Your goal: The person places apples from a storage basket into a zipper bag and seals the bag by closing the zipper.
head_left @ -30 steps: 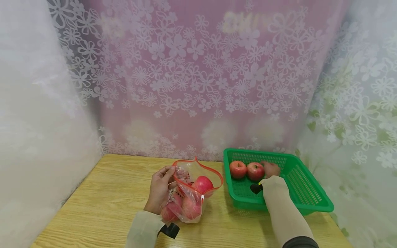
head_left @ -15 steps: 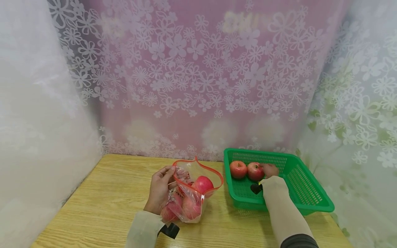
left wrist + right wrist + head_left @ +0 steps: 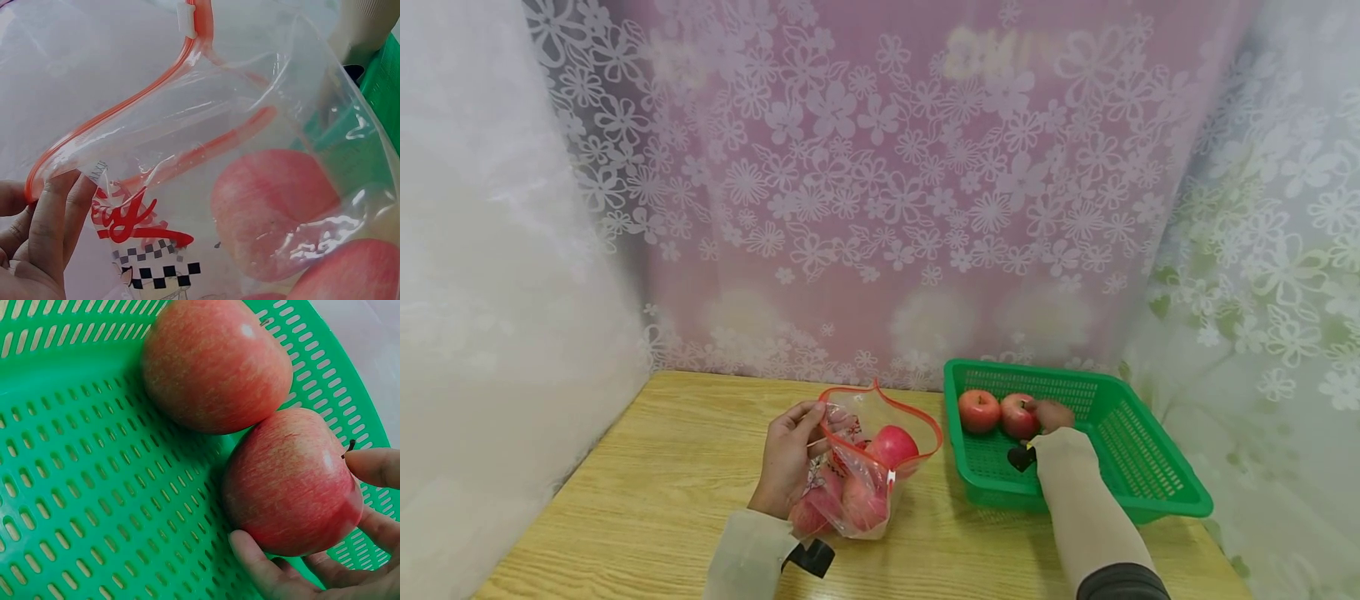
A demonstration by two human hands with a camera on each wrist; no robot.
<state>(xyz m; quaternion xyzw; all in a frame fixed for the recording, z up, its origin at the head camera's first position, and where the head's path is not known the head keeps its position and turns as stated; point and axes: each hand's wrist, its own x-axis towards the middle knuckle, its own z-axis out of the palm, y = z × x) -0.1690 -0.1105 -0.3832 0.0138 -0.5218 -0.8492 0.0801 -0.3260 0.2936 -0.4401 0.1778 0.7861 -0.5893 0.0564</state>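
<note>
One yellow wood-grain table bears a green slotted plastic basket and, just beside it, a clear plastic bag whose red-orange rim is pinched between thumb and fingers of the left hand. Inside the basket, the right hand curls spread fingers around a round red apple, just beside a paler red apple. Even pressure from opposite sides likely steadies the hold without nudging the neighbour.

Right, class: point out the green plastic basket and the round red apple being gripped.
Green plastic basket (image 3: pixel 1138 450): head view, inner right wall.
Gripped round red apple (image 3: pixel 290 482): right wrist view, middle of its side.
</note>
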